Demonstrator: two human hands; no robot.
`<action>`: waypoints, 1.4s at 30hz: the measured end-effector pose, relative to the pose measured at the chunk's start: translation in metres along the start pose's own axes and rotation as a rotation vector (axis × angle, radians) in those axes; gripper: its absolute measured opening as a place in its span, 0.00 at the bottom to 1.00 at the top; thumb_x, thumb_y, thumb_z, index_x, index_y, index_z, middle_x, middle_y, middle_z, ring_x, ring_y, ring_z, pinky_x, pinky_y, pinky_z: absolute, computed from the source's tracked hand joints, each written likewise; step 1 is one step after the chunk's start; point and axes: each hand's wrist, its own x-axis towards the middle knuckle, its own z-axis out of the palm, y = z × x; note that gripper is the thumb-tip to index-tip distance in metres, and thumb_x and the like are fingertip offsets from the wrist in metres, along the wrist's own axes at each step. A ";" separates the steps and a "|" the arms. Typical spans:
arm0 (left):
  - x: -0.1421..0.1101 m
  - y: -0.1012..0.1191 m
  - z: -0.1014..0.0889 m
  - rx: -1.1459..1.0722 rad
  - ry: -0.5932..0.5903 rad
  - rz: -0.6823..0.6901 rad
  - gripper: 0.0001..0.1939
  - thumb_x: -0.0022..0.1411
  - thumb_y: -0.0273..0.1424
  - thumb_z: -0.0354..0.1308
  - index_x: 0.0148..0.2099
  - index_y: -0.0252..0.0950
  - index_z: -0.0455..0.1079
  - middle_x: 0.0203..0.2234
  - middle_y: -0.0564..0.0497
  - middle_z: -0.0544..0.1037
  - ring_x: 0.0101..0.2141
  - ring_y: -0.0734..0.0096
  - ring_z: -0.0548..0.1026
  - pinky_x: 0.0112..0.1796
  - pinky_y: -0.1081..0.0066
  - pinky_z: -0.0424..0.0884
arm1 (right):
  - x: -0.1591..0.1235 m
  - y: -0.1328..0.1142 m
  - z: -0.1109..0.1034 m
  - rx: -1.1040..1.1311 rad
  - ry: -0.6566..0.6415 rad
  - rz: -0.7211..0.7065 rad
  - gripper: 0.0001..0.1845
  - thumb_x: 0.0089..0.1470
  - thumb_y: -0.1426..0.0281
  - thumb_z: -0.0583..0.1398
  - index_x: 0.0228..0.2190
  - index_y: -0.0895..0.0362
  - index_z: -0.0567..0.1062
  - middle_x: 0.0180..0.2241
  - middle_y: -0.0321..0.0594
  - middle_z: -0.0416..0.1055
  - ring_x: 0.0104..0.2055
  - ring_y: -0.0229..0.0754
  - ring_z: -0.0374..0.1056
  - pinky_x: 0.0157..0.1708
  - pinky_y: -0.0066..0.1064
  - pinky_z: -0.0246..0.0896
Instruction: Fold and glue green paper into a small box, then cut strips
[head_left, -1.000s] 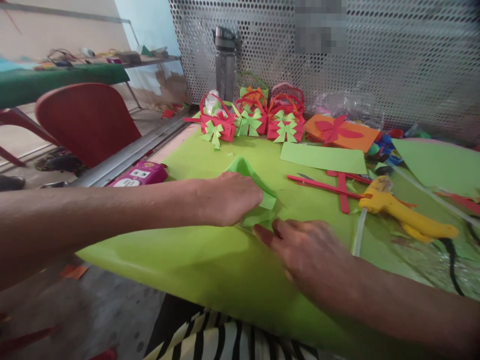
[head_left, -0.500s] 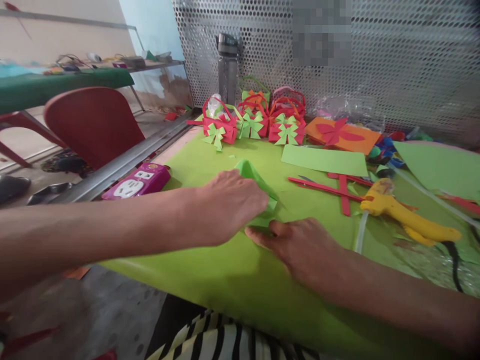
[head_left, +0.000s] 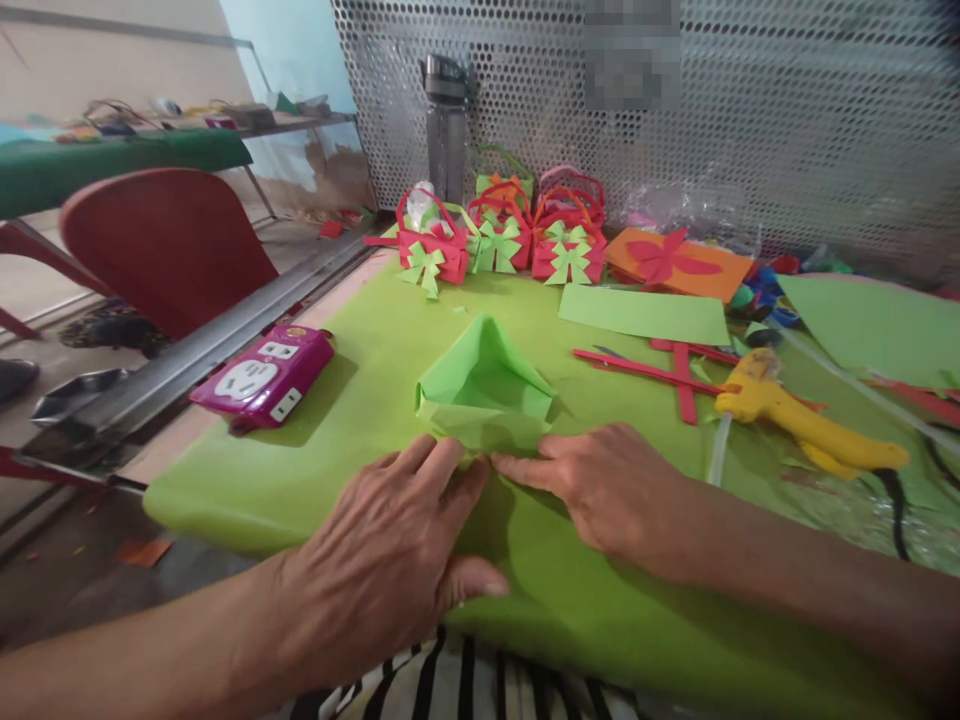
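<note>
A folded piece of light green paper [head_left: 484, 390] stands up in a tent shape on the big green sheet [head_left: 360, 400] that covers the table. My left hand [head_left: 390, 550] lies flat with its fingers spread, the fingertips pressing the paper's near edge. My right hand [head_left: 600, 480] lies flat beside it, with its index finger stretched out along the same edge. The two hands' fingertips almost meet under the fold.
A pink power strip [head_left: 259, 378] lies at the left. A yellow glue gun [head_left: 795, 420] and red paper strips [head_left: 660, 370] lie at the right. Several red paper baskets with green bows [head_left: 495, 245] stand at the back by a bottle [head_left: 446, 125] and a perforated metal screen. A red chair [head_left: 165, 245] stands at the left.
My left hand has let go of the top of the folded paper and come down to its near edge, flat beside my right hand. The fold now stands uncovered.
</note>
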 end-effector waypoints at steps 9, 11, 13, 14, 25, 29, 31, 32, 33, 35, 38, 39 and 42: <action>0.000 -0.003 0.010 0.077 0.120 0.119 0.35 0.57 0.56 0.41 0.49 0.31 0.65 0.49 0.38 0.65 0.40 0.55 0.65 0.32 0.60 0.69 | -0.008 0.006 0.000 0.002 -0.003 -0.045 0.22 0.42 0.80 0.56 0.39 0.48 0.72 0.20 0.31 0.68 0.17 0.35 0.53 0.19 0.32 0.34; 0.001 -0.003 0.012 0.098 0.142 0.159 0.34 0.57 0.56 0.42 0.48 0.30 0.65 0.48 0.37 0.66 0.42 0.52 0.65 0.32 0.60 0.68 | -0.013 0.008 0.001 -0.003 0.037 -0.089 0.21 0.43 0.79 0.56 0.39 0.50 0.71 0.22 0.32 0.68 0.18 0.35 0.54 0.19 0.32 0.33; 0.002 -0.003 0.013 0.088 0.159 0.158 0.35 0.57 0.56 0.42 0.50 0.29 0.64 0.46 0.37 0.68 0.42 0.52 0.65 0.32 0.60 0.68 | -0.017 0.009 0.001 -0.024 0.056 -0.086 0.15 0.45 0.80 0.57 0.34 0.51 0.71 0.21 0.32 0.66 0.18 0.35 0.55 0.20 0.33 0.32; 0.002 -0.003 0.013 0.073 0.164 0.150 0.36 0.57 0.56 0.42 0.51 0.29 0.62 0.46 0.37 0.68 0.42 0.52 0.66 0.32 0.60 0.68 | -0.018 0.010 0.000 -0.035 0.058 -0.059 0.11 0.46 0.80 0.57 0.30 0.52 0.71 0.21 0.33 0.65 0.18 0.35 0.54 0.20 0.34 0.32; 0.003 -0.003 0.013 -0.077 0.101 0.078 0.34 0.55 0.56 0.44 0.50 0.33 0.62 0.47 0.43 0.67 0.38 0.56 0.64 0.34 0.55 0.67 | -0.009 0.002 0.005 -0.110 0.196 -0.158 0.07 0.46 0.81 0.57 0.25 0.57 0.69 0.24 0.37 0.64 0.26 0.40 0.59 0.22 0.32 0.46; 0.002 -0.003 0.017 -0.130 0.078 0.051 0.34 0.53 0.58 0.44 0.49 0.36 0.63 0.46 0.46 0.68 0.37 0.58 0.64 0.33 0.56 0.67 | -0.016 -0.005 0.012 -0.331 0.303 -0.285 0.07 0.45 0.80 0.55 0.28 0.60 0.71 0.23 0.41 0.65 0.24 0.42 0.59 0.20 0.33 0.46; 0.002 -0.003 0.017 -0.132 0.087 0.048 0.34 0.53 0.58 0.44 0.49 0.37 0.64 0.46 0.46 0.68 0.37 0.57 0.64 0.33 0.56 0.67 | -0.017 -0.006 0.014 -0.375 0.353 -0.318 0.08 0.48 0.80 0.53 0.28 0.61 0.72 0.24 0.43 0.67 0.24 0.42 0.60 0.21 0.33 0.48; 0.003 -0.002 0.016 -0.129 0.099 0.052 0.33 0.54 0.58 0.43 0.48 0.37 0.64 0.46 0.46 0.68 0.37 0.57 0.64 0.33 0.56 0.67 | -0.017 -0.006 0.015 -0.388 0.368 -0.320 0.09 0.49 0.80 0.52 0.28 0.61 0.72 0.25 0.45 0.68 0.25 0.42 0.61 0.21 0.34 0.49; 0.003 -0.002 0.015 -0.123 0.105 0.052 0.33 0.54 0.58 0.43 0.48 0.37 0.64 0.46 0.46 0.68 0.38 0.57 0.64 0.34 0.55 0.67 | -0.016 -0.006 0.015 -0.394 0.368 -0.321 0.10 0.50 0.80 0.51 0.29 0.62 0.72 0.26 0.46 0.69 0.26 0.42 0.61 0.22 0.33 0.50; 0.003 -0.001 0.013 -0.116 0.085 0.050 0.32 0.55 0.57 0.42 0.48 0.36 0.64 0.47 0.45 0.67 0.40 0.56 0.64 0.36 0.55 0.67 | -0.014 -0.005 0.014 -0.378 0.347 -0.314 0.12 0.50 0.81 0.50 0.30 0.62 0.72 0.27 0.47 0.69 0.26 0.42 0.61 0.22 0.33 0.51; 0.004 0.000 0.011 -0.129 0.024 0.035 0.33 0.56 0.56 0.43 0.49 0.34 0.63 0.48 0.43 0.67 0.42 0.54 0.64 0.38 0.54 0.67 | -0.011 -0.004 0.013 -0.287 0.282 -0.272 0.13 0.49 0.82 0.49 0.33 0.64 0.72 0.27 0.47 0.68 0.27 0.43 0.61 0.22 0.33 0.50; 0.004 0.000 0.011 -0.134 0.016 0.033 0.33 0.56 0.56 0.43 0.50 0.33 0.63 0.49 0.43 0.66 0.42 0.53 0.63 0.38 0.53 0.67 | -0.011 -0.003 0.013 -0.238 0.267 -0.250 0.13 0.49 0.82 0.49 0.34 0.64 0.72 0.27 0.47 0.68 0.28 0.43 0.61 0.23 0.33 0.51; 0.004 -0.001 0.010 -0.122 0.030 0.045 0.32 0.56 0.55 0.45 0.50 0.34 0.62 0.50 0.43 0.65 0.42 0.52 0.63 0.39 0.52 0.66 | -0.009 0.001 0.015 -0.049 0.253 -0.178 0.12 0.49 0.82 0.49 0.32 0.62 0.71 0.28 0.44 0.66 0.30 0.43 0.61 0.26 0.32 0.52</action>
